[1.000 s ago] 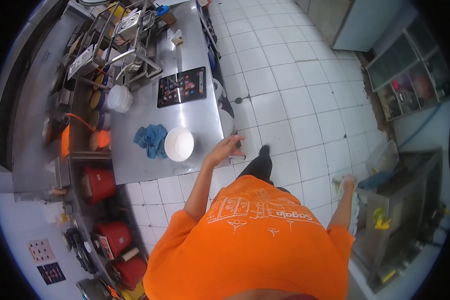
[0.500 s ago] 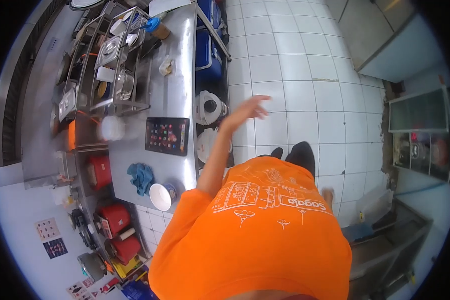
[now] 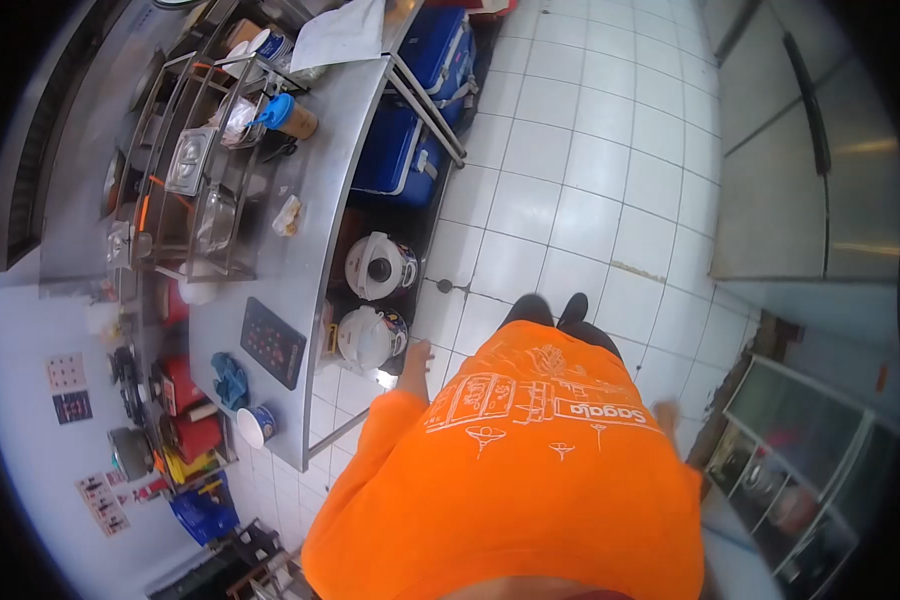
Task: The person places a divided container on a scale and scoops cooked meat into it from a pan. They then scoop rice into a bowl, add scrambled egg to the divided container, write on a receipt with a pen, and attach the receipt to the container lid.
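Observation:
My left hand hangs low beside the steel table, near the white lidded cooker on the lower shelf; its fingers are small in view. At my right side, my right hand shows only partly, next to the orange shirt, and its fingers cannot be made out. On the table lie a tablet and a crumpled blue cloth. A white and blue paper bowl stands at the near table corner.
Blue cooler boxes and another lidded cooker sit under the table. On it are a blue-lidded cup and a metal rack. A steel cabinet stands at right, above a glass-fronted case.
The view has shifted forward along the table, whose tablet, cloth and bowl now lie further left. My left hand has come down from its outstretched pose. The feet are now side by side.

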Demonstrator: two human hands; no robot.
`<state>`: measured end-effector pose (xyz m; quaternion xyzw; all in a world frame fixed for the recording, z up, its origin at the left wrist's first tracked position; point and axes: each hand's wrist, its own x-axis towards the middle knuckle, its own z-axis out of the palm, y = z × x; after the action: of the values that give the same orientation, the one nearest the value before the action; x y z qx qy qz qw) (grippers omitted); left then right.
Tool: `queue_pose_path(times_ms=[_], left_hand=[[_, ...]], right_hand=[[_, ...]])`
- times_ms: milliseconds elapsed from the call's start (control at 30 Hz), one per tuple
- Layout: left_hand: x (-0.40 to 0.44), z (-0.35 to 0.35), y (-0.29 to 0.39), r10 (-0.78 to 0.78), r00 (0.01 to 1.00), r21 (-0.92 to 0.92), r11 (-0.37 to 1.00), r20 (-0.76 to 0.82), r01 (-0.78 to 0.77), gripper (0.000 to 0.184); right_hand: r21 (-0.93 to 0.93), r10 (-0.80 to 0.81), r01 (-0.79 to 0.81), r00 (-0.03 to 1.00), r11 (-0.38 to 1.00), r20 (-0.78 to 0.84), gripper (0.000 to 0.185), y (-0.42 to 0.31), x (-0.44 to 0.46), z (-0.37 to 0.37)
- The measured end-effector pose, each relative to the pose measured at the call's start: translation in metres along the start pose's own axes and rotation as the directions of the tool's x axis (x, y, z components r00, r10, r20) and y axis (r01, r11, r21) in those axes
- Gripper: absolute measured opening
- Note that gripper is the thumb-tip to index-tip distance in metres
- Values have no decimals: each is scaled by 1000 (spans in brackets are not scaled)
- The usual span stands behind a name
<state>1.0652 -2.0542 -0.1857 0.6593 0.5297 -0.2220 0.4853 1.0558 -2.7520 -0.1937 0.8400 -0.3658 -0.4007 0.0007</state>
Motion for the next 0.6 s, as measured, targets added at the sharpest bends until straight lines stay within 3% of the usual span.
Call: queue_pose_path(times_ms=[67,133,167,200,233,300,400,467,533,600], left_hand=[[0,16,-9,-201,974,-52,979,-105,196,54],[-5,40,-26,-445,884,13,892,-142,451,54],[-20,56,-31,-443,888,18,894,-122,448,58],[-45,78,-50,-137,990,-229,966,-46,123,63],[-66,86,-52,-95,995,-297,951,-9,88,60],[-89,93,-30,-249,968,-251,935,36,250,56],[-71,124,35,-377,924,-164,910,57,382,50],[-39,155,94,-335,940,-152,928,62,340,46],[6,184,167,-204,978,-152,966,41,208,42],[61,211,256,10,1000,-188,982,-13,-12,39]], right_hand=[[30,-83,88,988,996,-133,34,-52,90,-104],[159,-271,314,931,936,-245,36,-120,191,-203],[174,-378,444,871,879,-313,37,-163,225,-252],[79,-447,548,749,833,-490,33,-208,245,-296],[-120,-600,621,662,774,-448,32,-256,253,-340],[18,-616,784,501,621,-608,30,-344,234,-416],[244,-699,886,461,394,-547,29,-452,223,-477],[330,-716,822,567,464,-407,34,-495,206,-497],[169,-716,858,501,485,-487,44,-519,213,-494],[179,-740,809,585,560,-333,47,-519,270,-468]])
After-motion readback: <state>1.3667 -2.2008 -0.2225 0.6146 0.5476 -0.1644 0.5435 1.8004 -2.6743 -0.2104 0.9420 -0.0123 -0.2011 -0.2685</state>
